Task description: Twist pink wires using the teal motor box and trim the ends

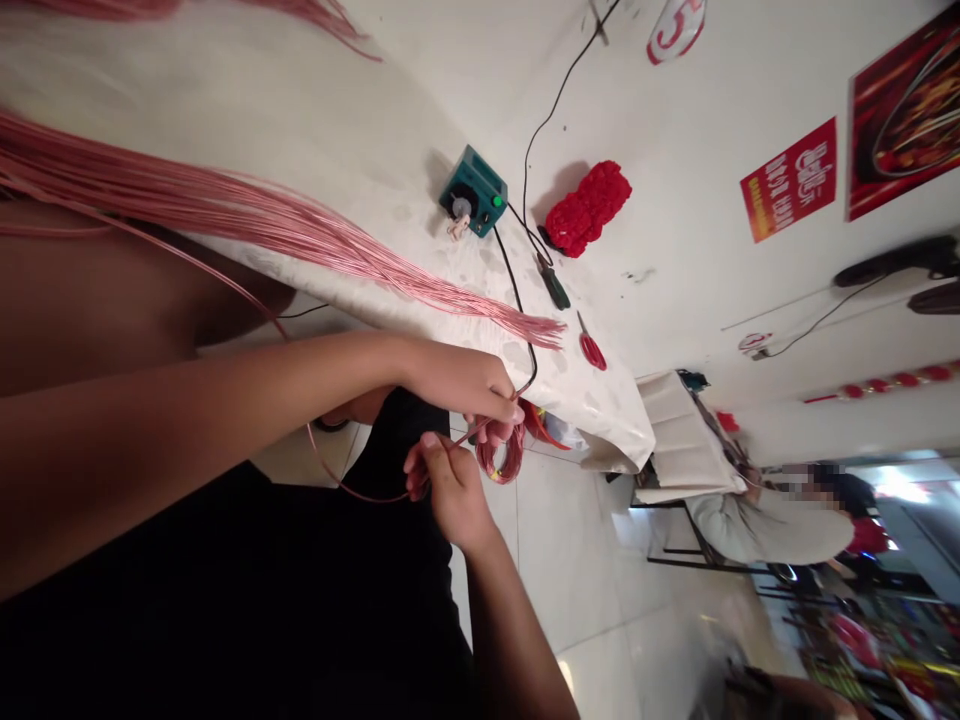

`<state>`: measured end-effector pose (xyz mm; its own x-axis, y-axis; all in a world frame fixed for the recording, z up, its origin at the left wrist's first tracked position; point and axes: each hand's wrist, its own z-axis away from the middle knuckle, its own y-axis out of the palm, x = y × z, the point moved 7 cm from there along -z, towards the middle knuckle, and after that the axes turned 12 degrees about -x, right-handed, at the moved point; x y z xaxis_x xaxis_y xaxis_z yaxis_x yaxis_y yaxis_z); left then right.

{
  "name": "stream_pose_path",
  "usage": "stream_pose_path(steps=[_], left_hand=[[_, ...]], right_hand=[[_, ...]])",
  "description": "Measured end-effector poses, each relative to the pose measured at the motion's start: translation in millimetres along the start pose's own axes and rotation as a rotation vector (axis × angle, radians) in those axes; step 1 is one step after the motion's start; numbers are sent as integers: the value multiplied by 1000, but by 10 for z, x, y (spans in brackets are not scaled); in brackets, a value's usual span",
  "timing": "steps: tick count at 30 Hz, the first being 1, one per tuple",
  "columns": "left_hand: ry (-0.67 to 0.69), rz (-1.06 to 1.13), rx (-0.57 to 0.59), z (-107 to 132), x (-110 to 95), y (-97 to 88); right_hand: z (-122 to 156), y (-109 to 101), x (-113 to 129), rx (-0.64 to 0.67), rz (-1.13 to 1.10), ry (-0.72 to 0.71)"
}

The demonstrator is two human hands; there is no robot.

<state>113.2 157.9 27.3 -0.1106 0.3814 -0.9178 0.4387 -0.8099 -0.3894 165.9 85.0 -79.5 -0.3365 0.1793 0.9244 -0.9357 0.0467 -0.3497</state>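
The view is turned on its side. My left hand (465, 385) reaches in from the left, its fingers pinched on a thin pink cord (352, 490) just off the table's edge. A small coil of pink and red cord (504, 455) hangs under those fingers. My right hand (442, 480) comes up from below and is closed on the same cord, which sags in a loop over my black clothing. The two hands are nearly touching. A long bundle of pink cords (262, 215) lies across the white table (337, 110), its cut ends close to my left hand.
On the table are a teal box with a knob (472, 190), a red woven piece (589, 205), a green-handled tool (555, 287), red scissors (592, 350) and a black cable (525, 330). A person sits on a chair (765, 525) further off. Red posters (787, 180) hang on the wall.
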Motion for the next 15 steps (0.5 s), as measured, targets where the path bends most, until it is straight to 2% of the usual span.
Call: stream_pose_path(steps=[4,9,12,15], left_hand=[[15,107,28,-10,-45,-13],[11,140,3,-31,-18,-42],[-8,173,-22,-43,39,-50],[-19,204,-52,-48,52,-68]], right_hand=[[-25,-53,-63,-89,-71,37],[-50,-146,-72,-199,-127,43],[-46,-116,-74,-170,-154,34],[-28,-65,-54,-73,-138,14]])
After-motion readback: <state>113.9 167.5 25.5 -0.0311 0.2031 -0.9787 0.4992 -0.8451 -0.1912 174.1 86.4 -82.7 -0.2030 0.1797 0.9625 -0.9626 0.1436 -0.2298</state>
